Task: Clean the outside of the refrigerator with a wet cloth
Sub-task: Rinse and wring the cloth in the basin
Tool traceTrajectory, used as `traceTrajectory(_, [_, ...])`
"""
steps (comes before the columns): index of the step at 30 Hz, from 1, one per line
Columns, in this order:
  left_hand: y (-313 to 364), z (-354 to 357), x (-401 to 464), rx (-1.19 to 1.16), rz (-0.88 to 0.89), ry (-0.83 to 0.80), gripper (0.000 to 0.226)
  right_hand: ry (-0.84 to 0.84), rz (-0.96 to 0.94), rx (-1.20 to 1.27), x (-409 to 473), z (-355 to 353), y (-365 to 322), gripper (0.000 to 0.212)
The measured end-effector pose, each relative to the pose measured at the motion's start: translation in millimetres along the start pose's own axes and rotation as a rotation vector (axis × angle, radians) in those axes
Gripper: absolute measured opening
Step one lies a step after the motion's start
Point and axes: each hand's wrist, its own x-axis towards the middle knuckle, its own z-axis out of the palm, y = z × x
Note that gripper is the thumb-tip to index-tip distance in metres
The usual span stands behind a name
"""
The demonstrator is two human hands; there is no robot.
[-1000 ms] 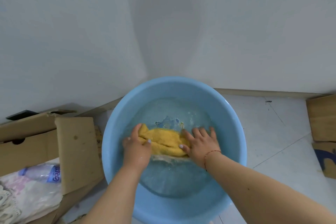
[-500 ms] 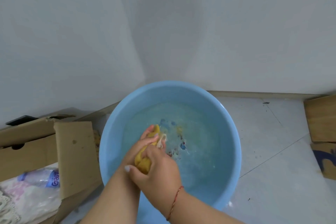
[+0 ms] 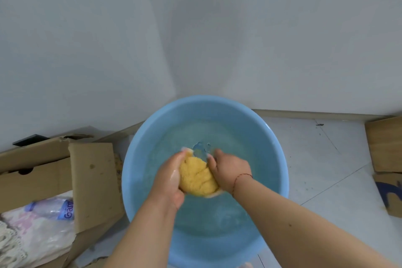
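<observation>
Both hands are gripping a bunched yellow cloth over the water in a round blue basin, which is sitting on a pale tiled floor in the corner where two white walls are meeting. The left hand is curling round the cloth's left side, its fingers wrapping over the far edge, while the right hand is clamping the right side with its fingers tucked in against the fabric; the two hands are sitting close together with only the wad of cloth between them. A thin red string bracelet is circling the right wrist. The cloth is looking soaked and glossy, and a pale fringe of it is hanging out below the hands toward the near side (whether it is touching the water cannot be told). The water is rippling just beyond the fingers, with small bright splashes near the cloth's far end. To the left of the basin an open cardboard box is standing with one flap leaning close against the basin's rim, and a crumpled plastic bottle with a blue label is lying inside it on some pale, lacy fabric. More cardboard is resting against the wall at the right edge.
</observation>
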Motion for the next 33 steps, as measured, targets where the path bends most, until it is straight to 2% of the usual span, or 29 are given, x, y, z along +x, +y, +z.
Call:
traceTrajectory(2, [-1, -11, 5, -0.016, 0.077, 0.083, 0.008, -0.055, 0.068, -0.092, -2, 10, 21, 0.058])
traceTrajectory(3, [-2, -23, 7, -0.006, 0.085, 0.125, 0.009, -0.077, 0.066, -0.169, -5, 14, 29, 0.071])
traceTrajectory(4, [-6, -36, 11, 0.064, 0.078, 0.17, 0.018, -0.123, 0.053, -0.258, -8, 18, 36, 0.085])
traceTrajectory(5, [-10, -47, 15, 0.24, 0.083, 0.196, 0.031, -0.175, 0.032, -0.336, -12, 24, 40, 0.093])
traceTrajectory(6, [-14, -54, 16, 0.52, 0.103, 0.215, 0.043, -0.228, 0.012, -0.403, -17, 32, 42, 0.09])
traceTrajectory(7, [-20, -58, 17, 0.84, 0.147, 0.246, 0.051, -0.268, -0.005, -0.448, -19, 39, 42, 0.078])
traceTrajectory(8, [-25, -57, 14, 1.117, 0.254, 0.275, 0.054, -0.307, -0.009, -0.466, -19, 41, 39, 0.063])
traceTrajectory(9, [-28, -50, 9, 1.252, 0.393, 0.254, 0.055, -0.347, 0.0, -0.462, -19, 38, 34, 0.049])
traceTrajectory(11, [-32, -37, 3, 1.329, 0.613, 0.033, 0.064, -0.41, -0.01, -0.413, -16, 23, 19, 0.035])
traceTrajectory(12, [-34, -33, 5, 1.356, 0.664, -0.117, 0.072, -0.416, -0.058, -0.404, -15, 15, 12, 0.033])
traceTrajectory(14, [-33, -22, 6, 1.397, 0.649, -0.338, 0.081, -0.358, -0.216, -0.424, -17, -13, -5, 0.033])
traceTrajectory(17, [-26, -11, 2, 1.154, 0.565, -0.347, 0.054, -0.225, -0.461, -0.361, -25, -64, -24, 0.029])
traceTrajectory(19, [-17, -3, -3, 0.971, 0.501, -0.328, 0.036, -0.162, -0.572, -0.17, -26, -93, -23, 0.023])
traceTrajectory(21, [-7, 6, -10, 0.836, 0.474, -0.327, 0.028, -0.095, -0.579, 0.104, -20, -113, -10, 0.023])
traceTrajectory(23, [6, 16, -16, 0.787, 0.478, -0.294, 0.032, -0.044, -0.442, 0.426, -12, -118, 10, 0.028])
traceTrajectory(25, [14, 22, -20, 0.655, 0.46, -0.268, 0.05, -0.074, -0.23, 0.752, -5, -101, 31, 0.036])
traceTrajectory(27, [17, 26, -23, 0.347, 0.353, -0.261, 0.062, -0.17, -0.101, 1.009, -10, -75, 40, 0.046])
traceTrajectory(31, [15, 34, -28, -0.348, 0.085, -0.296, 0.041, -0.467, -0.011, 1.482, -37, -25, 22, 0.065])
traceTrajectory(33, [10, 33, -27, -0.503, 0.005, -0.309, 0.049, -0.527, 0.058, 1.658, -48, -8, 4, 0.075])
